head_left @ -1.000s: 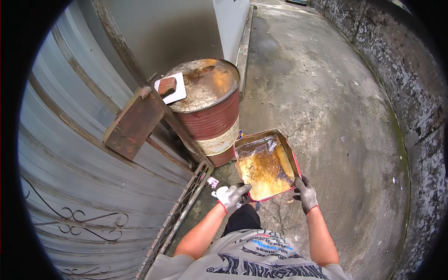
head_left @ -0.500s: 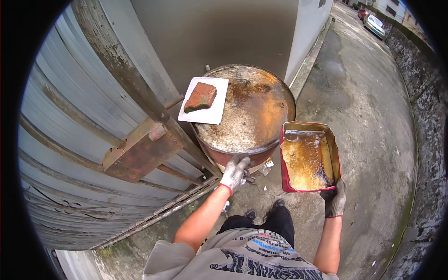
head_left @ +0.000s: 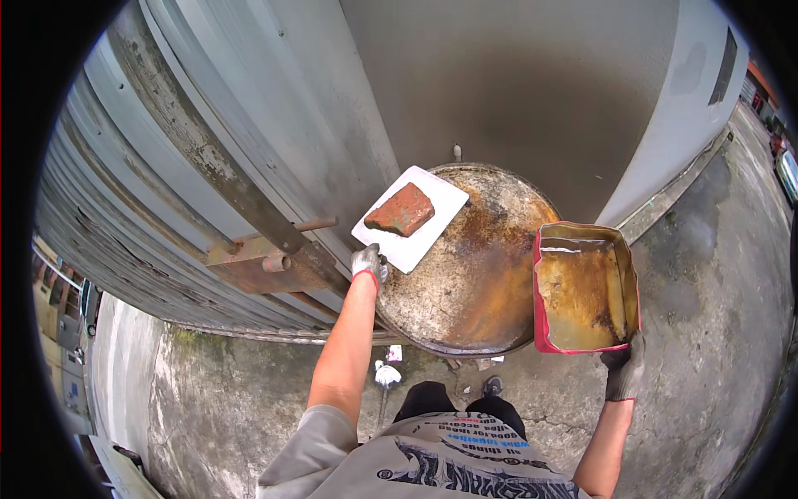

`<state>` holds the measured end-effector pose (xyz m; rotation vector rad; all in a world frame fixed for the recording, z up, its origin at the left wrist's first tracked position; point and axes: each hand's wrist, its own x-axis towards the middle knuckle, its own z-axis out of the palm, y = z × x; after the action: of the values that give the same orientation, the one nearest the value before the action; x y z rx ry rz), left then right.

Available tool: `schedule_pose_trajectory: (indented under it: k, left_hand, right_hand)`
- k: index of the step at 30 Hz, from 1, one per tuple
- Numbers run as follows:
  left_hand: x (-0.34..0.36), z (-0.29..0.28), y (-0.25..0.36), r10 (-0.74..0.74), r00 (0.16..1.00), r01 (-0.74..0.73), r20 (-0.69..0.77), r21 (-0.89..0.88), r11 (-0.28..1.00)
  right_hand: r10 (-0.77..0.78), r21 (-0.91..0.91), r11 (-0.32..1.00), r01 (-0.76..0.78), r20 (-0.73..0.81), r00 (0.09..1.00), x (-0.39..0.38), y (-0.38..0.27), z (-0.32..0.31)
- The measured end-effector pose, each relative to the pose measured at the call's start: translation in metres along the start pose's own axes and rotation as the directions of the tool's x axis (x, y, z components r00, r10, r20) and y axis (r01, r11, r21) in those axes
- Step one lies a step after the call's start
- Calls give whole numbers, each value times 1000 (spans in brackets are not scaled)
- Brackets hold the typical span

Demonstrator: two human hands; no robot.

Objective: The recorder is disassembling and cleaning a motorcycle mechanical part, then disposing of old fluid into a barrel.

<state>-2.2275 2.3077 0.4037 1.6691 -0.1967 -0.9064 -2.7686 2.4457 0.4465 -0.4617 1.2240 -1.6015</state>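
Tilting the board could send the loose brick sliding, while the one-handed tray could tip.
The left hand (head_left: 368, 264) curls at the near-left corner of the white board (head_left: 447, 204), whether pinching or merely touching I cannot tell; the brick (head_left: 401, 209) lies on it atop the rusty drum (head_left: 449, 308). The right hand (head_left: 625, 370) grips the red-sided tray (head_left: 543, 320) by its near edge, to the drum's right, so an uneven hold could spill the wet-looking contents. Half a second ago the left hand was at the drum's near rim; the right hand's grip is unchanged.
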Motion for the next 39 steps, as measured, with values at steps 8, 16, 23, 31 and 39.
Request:
schedule_pose_trajectory:
  k: [8, 16, 23, 31, 39]
  left_hand:
    - [26, 18, -7, 102, 978, -46, -181, 292, 955]
    - [0, 19, -25, 46, 999, -43, -1, 375, 926]
    - [-53, -31, -55, 226, 973, -225, 43, 384, 896]
    - [-134, -72, -68, 147, 989, -134, -8, 370, 919]
    - [-126, -122, -102, 162, 981, -189, 104, 662, 726]
  right_hand:
    - [52, -80, 996, -46, 82, 995, 73, -19, 11]
    - [55, -203, 979, -35, 92, 994, 106, -32, 39]
    - [12, -415, 908, 57, 162, 987, 132, -50, 83]
    - [23, -503, 854, 134, 292, 956, 161, -56, 155]
    - [-27, -516, 811, 275, 437, 899, 172, -36, 248]
